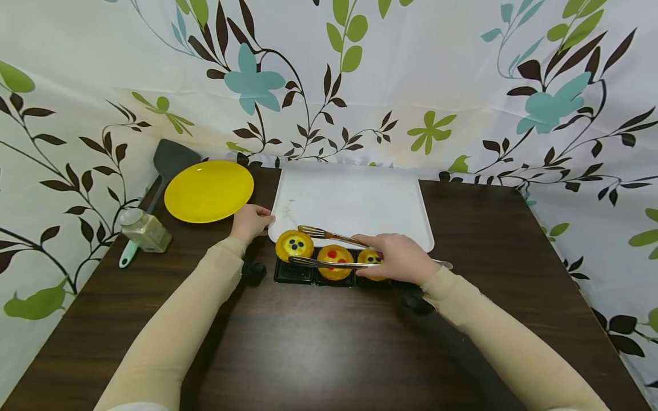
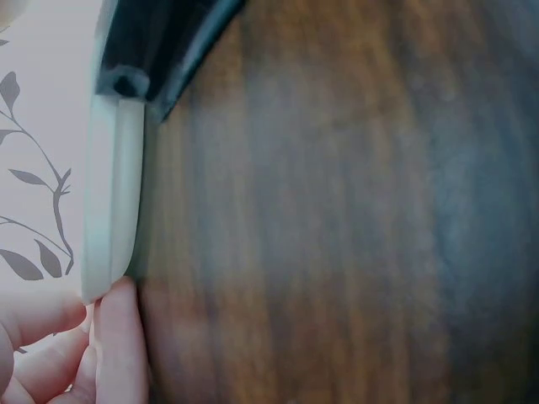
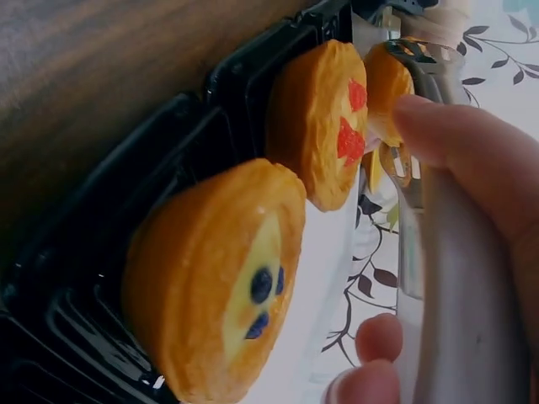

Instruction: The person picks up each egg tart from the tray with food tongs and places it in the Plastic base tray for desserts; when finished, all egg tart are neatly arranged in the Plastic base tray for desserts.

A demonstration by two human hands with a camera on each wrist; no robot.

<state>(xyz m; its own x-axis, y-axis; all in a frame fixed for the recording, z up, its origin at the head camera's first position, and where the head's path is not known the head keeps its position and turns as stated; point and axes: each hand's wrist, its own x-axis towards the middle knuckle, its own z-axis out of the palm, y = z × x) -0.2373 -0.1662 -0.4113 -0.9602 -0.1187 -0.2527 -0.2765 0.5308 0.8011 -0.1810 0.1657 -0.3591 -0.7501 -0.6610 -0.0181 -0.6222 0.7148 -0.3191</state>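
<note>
My left hand [image 1: 250, 222] pinches the near left edge of the white tray [image 1: 354, 200]; the left wrist view shows thumb and finger on either side of its rim. My right hand [image 1: 398, 257] holds metal tongs [image 1: 321, 263], their two arms pointing left. Between the tong tips is a tart with blueberries [image 1: 295, 244], which looks raised above the left compartment of the black plastic tray [image 1: 294, 275]. A tart with red pieces [image 3: 316, 126] and another blueberry tart [image 3: 215, 282] sit in the other compartments, beneath the tongs and right hand.
A yellow plate [image 1: 209, 191] lies at the back left, over a dark spatula [image 1: 175, 158] with a pale green handle end. Beside it a jar of pale powder [image 1: 145, 230] lies tilted. A patterned curtain [image 1: 329, 85] hangs behind the brown table [image 1: 319, 354].
</note>
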